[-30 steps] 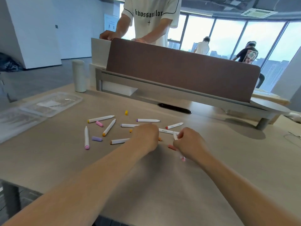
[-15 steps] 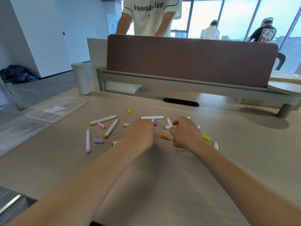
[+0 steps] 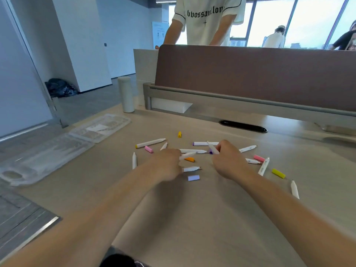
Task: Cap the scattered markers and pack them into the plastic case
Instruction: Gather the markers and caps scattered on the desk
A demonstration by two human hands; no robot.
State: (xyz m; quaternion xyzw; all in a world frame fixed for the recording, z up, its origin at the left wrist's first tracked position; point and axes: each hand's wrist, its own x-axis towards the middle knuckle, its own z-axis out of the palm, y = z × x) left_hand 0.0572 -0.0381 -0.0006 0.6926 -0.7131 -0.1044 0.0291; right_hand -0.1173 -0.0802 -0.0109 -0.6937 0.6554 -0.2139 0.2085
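Several white markers and loose coloured caps lie scattered on the wooden desk (image 3: 212, 218). My left hand (image 3: 166, 164) grips a white marker (image 3: 187, 155) whose end sticks out to the right. My right hand (image 3: 228, 160) holds another white marker (image 3: 212, 147) with a purple end, pointing up and to the left. Between the hands lie an orange cap (image 3: 189, 159), a short marker (image 3: 191, 169) and a lilac cap (image 3: 193, 177). A pink cap (image 3: 149, 149) and a yellow cap (image 3: 179, 134) lie farther back. The clear plastic case (image 3: 48, 151) lies open at the left.
A white cylinder (image 3: 126, 94) stands at the back left. A brown divider panel (image 3: 250, 74) on a grey rail closes the far side, with a person in a white shirt (image 3: 206, 20) behind it. A black cable slot (image 3: 243, 126) sits near the rail. The desk edge runs at the left.
The view shifted left. My left hand now shows a marker in its grip. My right hand has lifted its marker, and both hands have drawn slightly apart.
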